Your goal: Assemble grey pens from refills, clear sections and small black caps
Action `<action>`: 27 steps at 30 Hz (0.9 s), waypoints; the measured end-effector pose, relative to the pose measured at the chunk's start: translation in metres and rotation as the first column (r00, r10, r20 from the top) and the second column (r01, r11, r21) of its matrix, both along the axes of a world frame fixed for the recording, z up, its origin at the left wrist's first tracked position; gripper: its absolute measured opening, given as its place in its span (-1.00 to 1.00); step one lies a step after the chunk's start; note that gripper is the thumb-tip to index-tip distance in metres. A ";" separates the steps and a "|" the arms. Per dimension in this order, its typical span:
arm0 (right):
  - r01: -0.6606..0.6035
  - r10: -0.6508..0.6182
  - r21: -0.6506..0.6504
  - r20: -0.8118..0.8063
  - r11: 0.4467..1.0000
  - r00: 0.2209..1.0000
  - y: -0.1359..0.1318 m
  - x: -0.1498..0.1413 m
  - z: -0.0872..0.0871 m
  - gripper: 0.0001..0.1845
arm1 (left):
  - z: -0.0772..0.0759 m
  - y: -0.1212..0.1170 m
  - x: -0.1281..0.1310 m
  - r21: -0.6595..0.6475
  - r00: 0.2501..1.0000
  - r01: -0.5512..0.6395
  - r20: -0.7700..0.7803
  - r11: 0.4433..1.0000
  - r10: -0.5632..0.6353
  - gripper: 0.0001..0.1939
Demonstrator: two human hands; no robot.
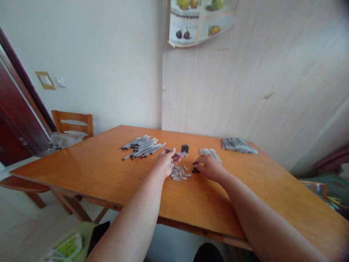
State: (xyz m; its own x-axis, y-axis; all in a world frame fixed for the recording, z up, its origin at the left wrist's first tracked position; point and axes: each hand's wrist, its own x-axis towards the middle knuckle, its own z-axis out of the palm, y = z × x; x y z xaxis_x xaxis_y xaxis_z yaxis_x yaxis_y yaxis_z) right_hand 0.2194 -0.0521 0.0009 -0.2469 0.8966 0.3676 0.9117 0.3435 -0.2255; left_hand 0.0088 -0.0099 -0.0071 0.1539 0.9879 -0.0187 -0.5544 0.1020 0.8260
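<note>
My left hand (166,162) reaches over the wooden table (81,171) and pinches one grey pen (170,150) at the edge of a large pile of grey pens (143,146). My right hand (209,167) rests on the table with its fingers curled over some small black parts (195,170); what it grips is too small to name. Between the hands lie several short clear pen caps (180,174). Just beyond are a small bunch of black refills (185,149) and a few clear tubes (209,153).
A second pile of grey pens (238,145) lies at the table's far right, near the pale wood wall panel. A wooden chair (73,123) with a plastic bag (61,141) stands at the far left. A green bag (69,243) sits on the floor below the table's near edge.
</note>
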 end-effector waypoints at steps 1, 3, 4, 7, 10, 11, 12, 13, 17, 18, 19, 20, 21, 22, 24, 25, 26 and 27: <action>-0.022 0.022 -0.014 0.006 1.000 1.000 0.000 -0.002 0.001 -0.81 | 0.000 0.000 0.000 -0.001 1.000 -0.003 -0.001 1.000 0.003 -0.76; -0.059 0.060 -0.041 0.008 0.997 0.998 -0.001 -0.005 0.002 -0.80 | 0.001 0.000 0.000 -0.002 1.000 -0.003 -0.005 1.000 0.003 -0.76; -0.067 0.068 -0.048 0.007 0.997 0.998 -0.001 -0.006 0.003 -0.80 | 0.001 0.000 0.000 -0.001 1.000 -0.002 -0.007 1.000 0.002 -0.76; -0.078 0.078 -0.051 0.010 0.996 0.997 -0.001 -0.008 0.003 -0.80 | 0.001 0.000 0.001 0.002 1.000 -0.001 -0.014 1.000 0.001 -0.77; -0.087 0.088 -0.046 0.010 0.995 0.996 0.000 -0.008 0.001 -0.80 | 0.000 0.000 0.001 0.006 1.000 -0.001 -0.016 1.000 0.001 -0.78; -0.087 0.087 -0.047 0.008 0.995 0.996 0.000 -0.008 0.000 -0.80 | 0.000 -0.001 0.001 0.006 1.000 -0.001 -0.016 1.000 0.001 -0.78; -0.086 0.086 -0.051 0.005 0.995 0.996 0.001 -0.008 -0.001 -0.80 | 0.000 -0.001 0.001 0.005 1.000 -0.002 -0.015 1.000 0.002 -0.78; -0.084 0.084 -0.057 0.004 0.995 0.996 0.001 -0.008 -0.001 -0.81 | 0.000 -0.001 0.001 0.005 1.000 -0.002 -0.015 1.000 0.002 -0.78; -0.089 0.090 -0.065 0.021 0.994 0.996 0.002 -0.009 -0.003 -0.80 | 0.001 -0.002 0.002 0.014 1.000 -0.003 -0.019 1.000 0.004 -0.80; -0.093 0.095 -0.062 0.025 0.994 0.995 0.003 -0.009 -0.003 -0.80 | 0.001 -0.002 0.002 0.016 1.000 -0.003 -0.020 1.000 0.003 -0.80; -0.097 0.099 -0.057 0.029 0.994 0.995 0.003 -0.009 -0.003 -0.80 | 0.001 -0.002 0.002 0.017 1.000 -0.003 -0.020 1.000 0.003 -0.80; -0.098 0.100 -0.052 0.030 0.994 0.995 0.003 -0.009 -0.003 -0.79 | 0.001 -0.002 0.002 0.018 1.000 -0.002 -0.020 1.000 0.003 -0.80; -0.095 0.096 -0.045 0.030 0.994 0.995 0.003 -0.008 -0.003 -0.79 | 0.001 -0.002 0.001 0.017 1.000 -0.001 -0.021 1.000 0.002 -0.80; -0.086 0.087 -0.036 0.027 0.996 0.996 0.003 -0.008 -0.003 -0.78 | 0.001 -0.002 0.001 0.017 1.000 -0.002 -0.024 1.000 0.002 -0.80; -0.058 0.058 -0.012 0.011 0.998 0.998 0.004 -0.006 -0.003 -0.77 | 0.001 -0.001 0.001 0.017 1.000 -0.003 -0.029 1.000 0.004 -0.81; -0.045 0.045 0.002 -0.002 0.999 0.999 0.004 -0.005 -0.003 -0.76 | 0.001 -0.001 0.002 0.017 1.000 -0.002 -0.031 1.000 0.003 -0.81; -0.035 0.036 0.016 -0.019 0.999 0.999 0.004 -0.005 -0.003 -0.76 | 0.001 -0.001 0.002 0.019 0.999 0.001 -0.033 1.000 0.000 -0.81; -0.031 0.032 0.031 -0.039 0.999 0.999 0.004 -0.006 -0.003 -0.76 | 0.001 -0.002 0.002 0.023 0.999 0.004 -0.037 1.000 -0.003 -0.81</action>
State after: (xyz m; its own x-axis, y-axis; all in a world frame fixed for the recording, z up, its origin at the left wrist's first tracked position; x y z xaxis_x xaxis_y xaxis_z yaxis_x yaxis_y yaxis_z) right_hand 0.2137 -0.0477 -0.0016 -0.2594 0.8769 0.4046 0.8909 0.3790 -0.2502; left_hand 0.0108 -0.0116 -0.0059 0.1567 0.9876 -0.0021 -0.5231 0.0848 0.8480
